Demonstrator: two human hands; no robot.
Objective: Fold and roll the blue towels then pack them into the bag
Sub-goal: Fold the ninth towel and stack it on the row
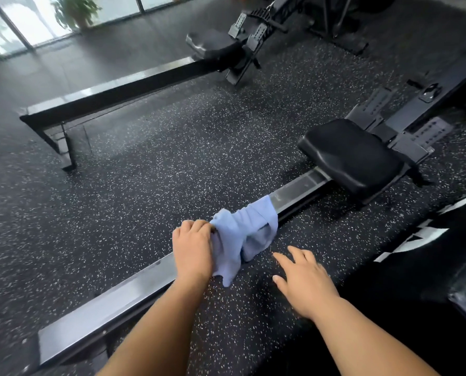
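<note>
**A:** Where is our blue towel [246,232]?

**B:** We see it hung over the long shiny rail [112,299] of the near rowing machine. It is all bunched up. Part of it lies on top of the rail, and part hangs down the near side toward the floor [150,172].

**A:** What is our left hand [193,248] doing?

**B:** It sits at the left end of the towel, right over the rail. Its fingers are curled, and they pinch the cloth there.

**A:** And our right hand [306,280]?

**B:** It holds nothing. Its fingers are straight and spread out, palm down. It is near the towel, to the right of it and a bit nearer to us. We cannot tell if it touches the floor or floats just above it.

**A:** What else is on that rail?

**B:** A black seat [351,156] sits farther along it, to the right and well apart from the towel. Past the seat we see grey foot plates [431,130].

**A:** What is the floor like?

**B:** It is dark, with lots of little white dots.

**A:** Do we see more things?

**B:** Yes. A second rowing machine [123,89] stands on the far left, well apart from ours. It has its own long rail and black seat. Behind it, by the big windows [39,25], is a green plant [75,10].
</note>
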